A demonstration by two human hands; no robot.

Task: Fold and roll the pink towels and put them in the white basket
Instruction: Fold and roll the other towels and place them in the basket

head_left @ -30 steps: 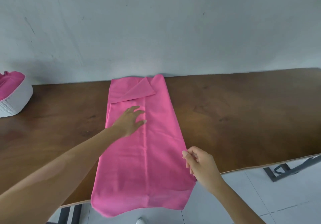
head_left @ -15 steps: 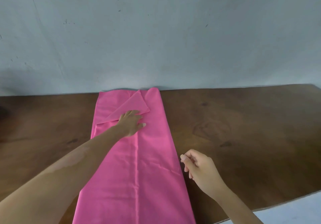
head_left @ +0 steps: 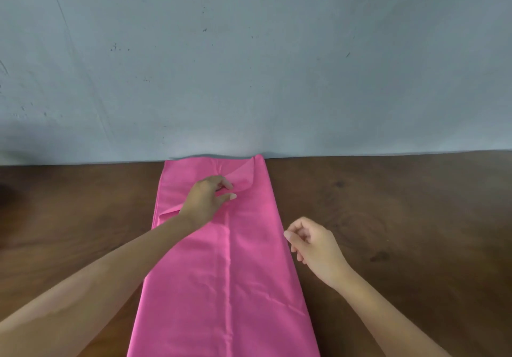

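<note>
the pink towel [head_left: 230, 273] lies flat as a long folded strip on the wooden table [head_left: 401, 218], its far end touching the grey wall [head_left: 249, 65], 1 lengthwise crease down its middle, a far corner folded back diagonally.

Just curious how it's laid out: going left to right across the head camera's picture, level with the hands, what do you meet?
Bare wooden table → left hand on the pink towel → right hand beside the towel's right edge → more table.

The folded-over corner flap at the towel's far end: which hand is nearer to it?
Left. The left hand pinches the flap; the right hand is beside the pink towel's right edge, nearer the person.
</note>
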